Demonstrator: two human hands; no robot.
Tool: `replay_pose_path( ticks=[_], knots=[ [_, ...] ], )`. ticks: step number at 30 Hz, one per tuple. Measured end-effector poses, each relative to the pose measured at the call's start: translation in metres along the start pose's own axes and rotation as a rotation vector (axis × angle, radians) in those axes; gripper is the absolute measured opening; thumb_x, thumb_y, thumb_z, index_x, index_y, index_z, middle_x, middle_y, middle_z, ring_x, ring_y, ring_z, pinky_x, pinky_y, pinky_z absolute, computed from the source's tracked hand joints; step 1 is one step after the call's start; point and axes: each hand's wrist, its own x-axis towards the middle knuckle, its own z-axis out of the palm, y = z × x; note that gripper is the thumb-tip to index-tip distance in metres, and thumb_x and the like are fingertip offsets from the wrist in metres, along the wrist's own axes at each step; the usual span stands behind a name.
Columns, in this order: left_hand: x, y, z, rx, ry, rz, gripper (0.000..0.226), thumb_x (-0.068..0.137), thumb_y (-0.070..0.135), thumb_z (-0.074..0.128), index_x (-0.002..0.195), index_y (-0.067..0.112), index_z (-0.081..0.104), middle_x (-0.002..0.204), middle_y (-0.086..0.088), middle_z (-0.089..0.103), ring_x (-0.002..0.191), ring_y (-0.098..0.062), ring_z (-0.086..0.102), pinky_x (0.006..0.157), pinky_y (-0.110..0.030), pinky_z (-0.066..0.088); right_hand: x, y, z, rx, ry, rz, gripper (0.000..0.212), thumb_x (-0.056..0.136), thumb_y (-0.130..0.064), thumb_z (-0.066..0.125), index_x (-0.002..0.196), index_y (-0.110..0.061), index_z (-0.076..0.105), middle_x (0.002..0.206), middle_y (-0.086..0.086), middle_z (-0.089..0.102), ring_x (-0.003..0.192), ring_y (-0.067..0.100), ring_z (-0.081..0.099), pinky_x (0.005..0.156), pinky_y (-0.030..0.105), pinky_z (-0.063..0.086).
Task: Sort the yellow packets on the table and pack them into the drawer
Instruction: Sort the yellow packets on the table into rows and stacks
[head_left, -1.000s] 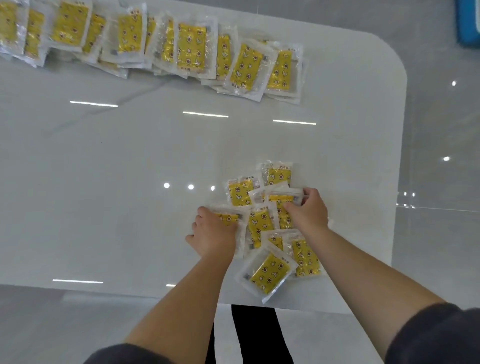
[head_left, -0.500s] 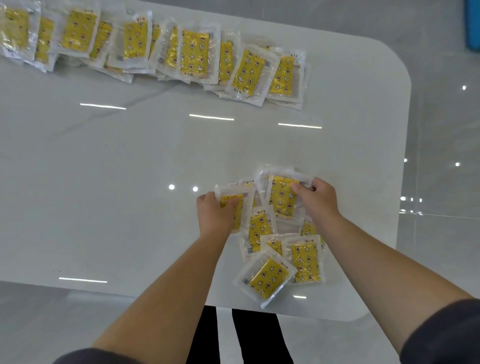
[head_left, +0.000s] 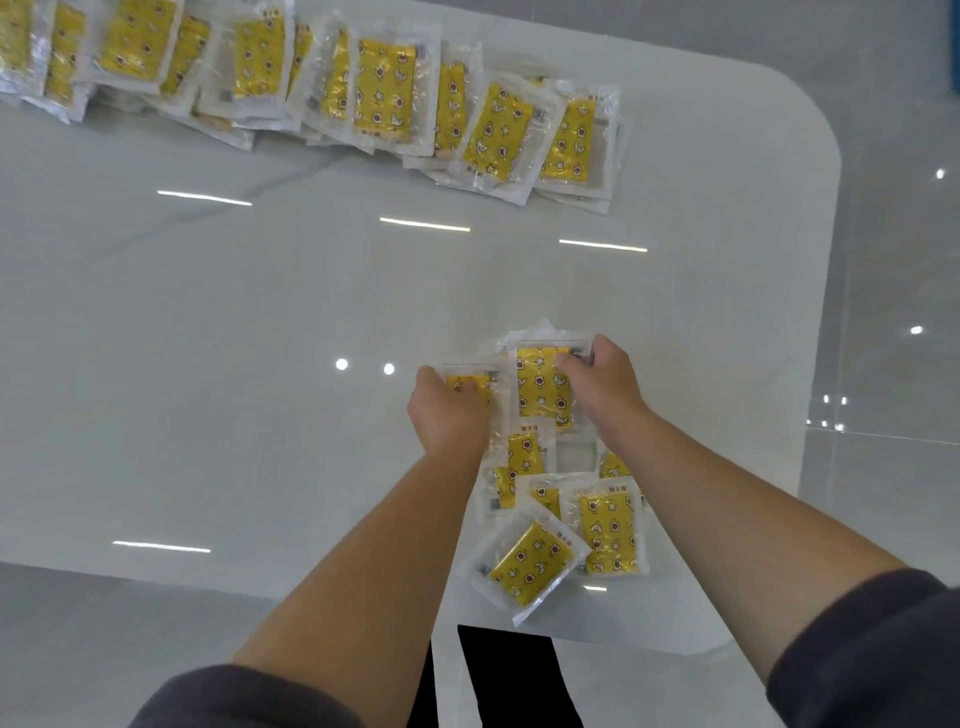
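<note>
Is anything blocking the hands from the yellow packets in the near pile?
Nothing visible does. The left hand grips one yellow packet and the right hand pinches a second yellow packet, both at the far end of the near pile. No drawer shows here, so that path cannot be judged.

place: indoor room, type unclear | glossy white marble-look table (head_left: 218, 332) | polished grey tile floor (head_left: 893, 270)
</note>
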Motion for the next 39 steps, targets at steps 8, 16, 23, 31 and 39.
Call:
replay_pose_path(
  ticks=[8,16,23,31,39],
  knots=[
    [0.006,0.009,-0.010,0.030,-0.124,0.028,0.010,0.092,0.020,0.057,0.096,0.015,0.049,0.084,0.002,0.053,0.068,-0.010,0.051,0.049,-0.023,0.039,0.007,0.000,-0.004,0.163,0.058,0.040,0.019,0.092,-0.017,0.056,0.082,-0.014,0.040,0.075,0.004,0.045,0.067,0.016,0.045,0.057,0.028,0.036],
    [0.032,0.066,-0.041,-0.040,-0.092,0.155,0.006,0.093,0.021,0.055,0.097,0.017,0.051,0.089,0.001,0.058,0.075,-0.013,0.057,0.053,-0.024,0.042,0.032,-0.050,-0.027,0.453,0.126,0.099,0.022,0.093,-0.012,0.057,0.076,-0.017,0.045,0.077,0.001,0.053,0.074,0.017,0.053,0.066,0.030,0.047],
    [0.099,0.167,-0.070,-0.083,-0.043,0.296,0.022,0.090,0.018,0.060,0.112,0.020,0.058,0.101,0.003,0.064,0.089,-0.015,0.062,0.071,-0.030,0.053,0.080,-0.123,-0.046,0.486,0.151,0.114,0.011,0.088,-0.017,0.061,0.081,-0.019,0.052,0.093,0.007,0.063,0.100,0.030,0.065,0.089,0.056,0.053],
    [0.190,0.256,-0.098,0.152,0.043,0.440,0.014,0.091,0.014,0.055,0.103,0.011,0.048,0.086,0.001,0.054,0.067,-0.012,0.051,0.049,-0.025,0.041,0.139,-0.216,0.005,0.492,0.106,0.032,0.008,0.089,-0.020,0.056,0.093,-0.018,0.051,0.098,0.005,0.061,0.086,0.020,0.061,0.077,0.036,0.052],
    [0.205,0.260,-0.093,0.263,0.138,0.548,0.007,0.089,0.007,0.046,0.091,0.011,0.040,0.072,0.004,0.041,0.062,-0.014,0.041,0.053,-0.028,0.036,0.150,-0.218,0.009,0.201,0.255,-0.082,0.022,0.093,-0.018,0.049,0.076,-0.020,0.036,0.081,-0.002,0.047,0.068,0.013,0.046,0.058,0.028,0.038]
  ],
)
